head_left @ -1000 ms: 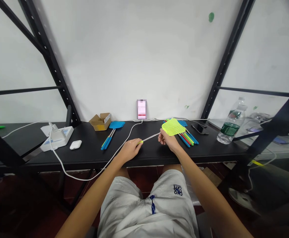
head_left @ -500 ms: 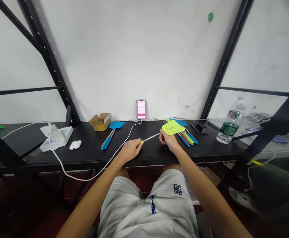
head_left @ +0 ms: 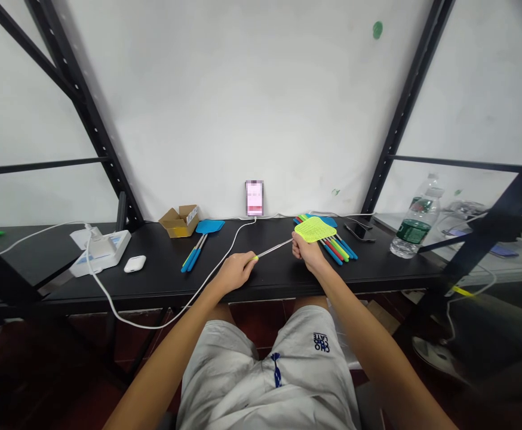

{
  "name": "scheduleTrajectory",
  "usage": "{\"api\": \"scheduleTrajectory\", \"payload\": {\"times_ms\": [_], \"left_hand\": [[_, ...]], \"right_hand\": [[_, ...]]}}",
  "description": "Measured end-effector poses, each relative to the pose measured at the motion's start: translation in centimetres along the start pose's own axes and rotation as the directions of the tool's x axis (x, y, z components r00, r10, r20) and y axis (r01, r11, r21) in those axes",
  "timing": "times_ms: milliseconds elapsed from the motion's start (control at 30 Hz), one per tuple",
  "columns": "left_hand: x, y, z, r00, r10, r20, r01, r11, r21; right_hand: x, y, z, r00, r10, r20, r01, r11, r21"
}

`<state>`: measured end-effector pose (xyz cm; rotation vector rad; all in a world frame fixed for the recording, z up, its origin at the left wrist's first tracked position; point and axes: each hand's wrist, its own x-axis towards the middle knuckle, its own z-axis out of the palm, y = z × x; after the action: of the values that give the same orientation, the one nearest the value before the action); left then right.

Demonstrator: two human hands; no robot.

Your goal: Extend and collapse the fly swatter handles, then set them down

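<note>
I hold a yellow-green fly swatter (head_left: 315, 229) over the black shelf top (head_left: 162, 269). My left hand (head_left: 235, 271) grips its yellow handle end, and a thin metal rod runs up and right from there. My right hand (head_left: 306, 254) pinches the rod just below the mesh head. The head hovers over a pile of coloured swatters (head_left: 339, 247) with blue, red and green handles. Farther left, apart from both hands, lie two blue swatters (head_left: 202, 239).
A phone (head_left: 254, 197) leans on the wall, its white cable (head_left: 207, 272) trailing off the front edge. A small cardboard box (head_left: 179, 220), white charger block (head_left: 100, 249) and earbud case (head_left: 134, 263) sit left. A dark phone (head_left: 358, 232) and water bottle (head_left: 414, 226) stand right. Black rack posts flank both sides.
My right hand and the swatter head shifted slightly right and away, so more of the rod shows between my hands. My left hand stayed nearly in place.
</note>
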<state>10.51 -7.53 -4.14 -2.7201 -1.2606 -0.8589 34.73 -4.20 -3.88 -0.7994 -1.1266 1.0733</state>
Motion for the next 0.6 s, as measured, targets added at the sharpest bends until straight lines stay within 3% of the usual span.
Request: {"api": "scheduleTrajectory", "payload": {"times_ms": [300,600], "left_hand": [[0.1,0.0,0.0,1.0,0.0,0.014,0.0,1.0,-0.003],[-0.1,0.4,-0.1,1.0,-0.027,0.008,0.027,1.0,0.014]], "right_hand": [[1.3,-1.8,-3.7,0.997,-0.003,-0.079,0.001,1.0,-0.022],[1.6,-1.8,-4.2,0.98,-0.008,-0.2,0.013,1.0,0.021]]}}
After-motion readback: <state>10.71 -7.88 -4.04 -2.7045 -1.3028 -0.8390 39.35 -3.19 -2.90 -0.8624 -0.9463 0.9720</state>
